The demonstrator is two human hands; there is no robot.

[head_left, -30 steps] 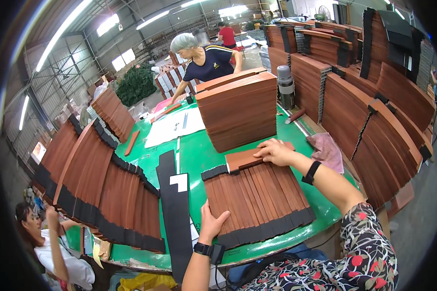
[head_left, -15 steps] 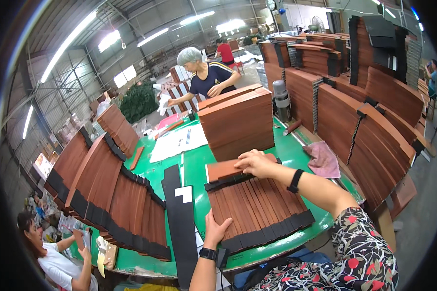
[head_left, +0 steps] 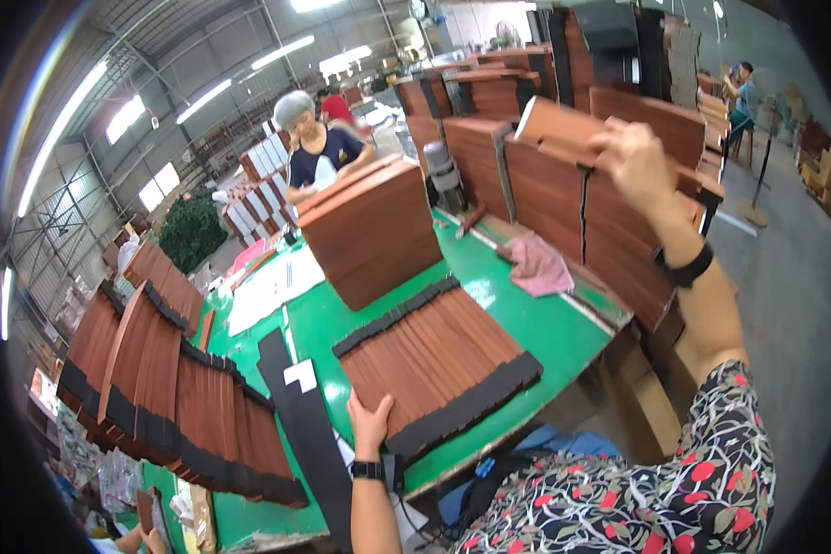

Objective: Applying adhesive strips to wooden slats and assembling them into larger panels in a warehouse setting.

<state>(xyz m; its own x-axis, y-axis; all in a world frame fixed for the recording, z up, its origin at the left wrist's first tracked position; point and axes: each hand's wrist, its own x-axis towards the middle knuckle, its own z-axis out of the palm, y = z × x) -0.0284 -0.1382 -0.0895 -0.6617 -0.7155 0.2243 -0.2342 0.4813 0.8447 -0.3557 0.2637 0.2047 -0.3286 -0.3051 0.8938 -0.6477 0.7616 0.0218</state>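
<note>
Slats, board wood-look, smooth; tabletop glossy; rag matt cloth.

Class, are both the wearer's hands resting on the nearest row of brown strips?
No: only the left hand rests against that row of brown strips; the right hand holds a brown block up, away from it.

Part of a flat, reddish-brown board is hidden behind the blurred, bare right hand, and a co-worker's bare hand at lower left is cut off by the bottom edge.
</note>
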